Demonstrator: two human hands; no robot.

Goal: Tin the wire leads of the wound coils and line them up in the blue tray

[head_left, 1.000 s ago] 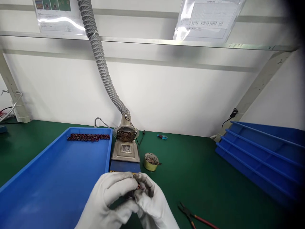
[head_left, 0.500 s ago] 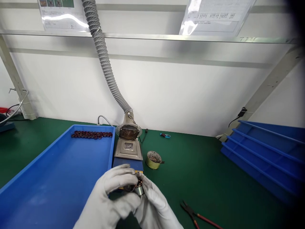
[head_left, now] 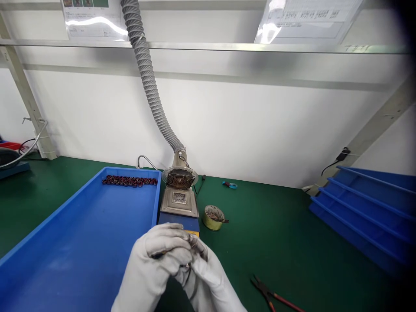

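Observation:
In front of the blue tray, my left hand (head_left: 156,255) and my right hand (head_left: 211,268), both in white gloves with darkened fingertips, meet with fingers closed. Between them they hold a small metal part wound with copper wire, which the fingers now cover almost entirely. Only a small glint shows below the left fingers. Just beyond my hands stands a blue box with a metal plate (head_left: 179,202) on top. Pliers with red handles (head_left: 268,294) lie to the right of my right hand, apart from it.
A blue tray (head_left: 154,203) at left carries several dark red-brown small parts (head_left: 130,180) along its far end. A grey duct (head_left: 151,82) comes down to a metal hood. A yellowish tin (head_left: 212,220), a small blue-handled tool (head_left: 230,185) and stacked blue trays (head_left: 364,221) are on the right.
My fingers have closed further over the copper-wound part, hiding its shiny cylinder, and the left fingers have curled in. The whole view has shifted slightly, so the bench things appear further right.

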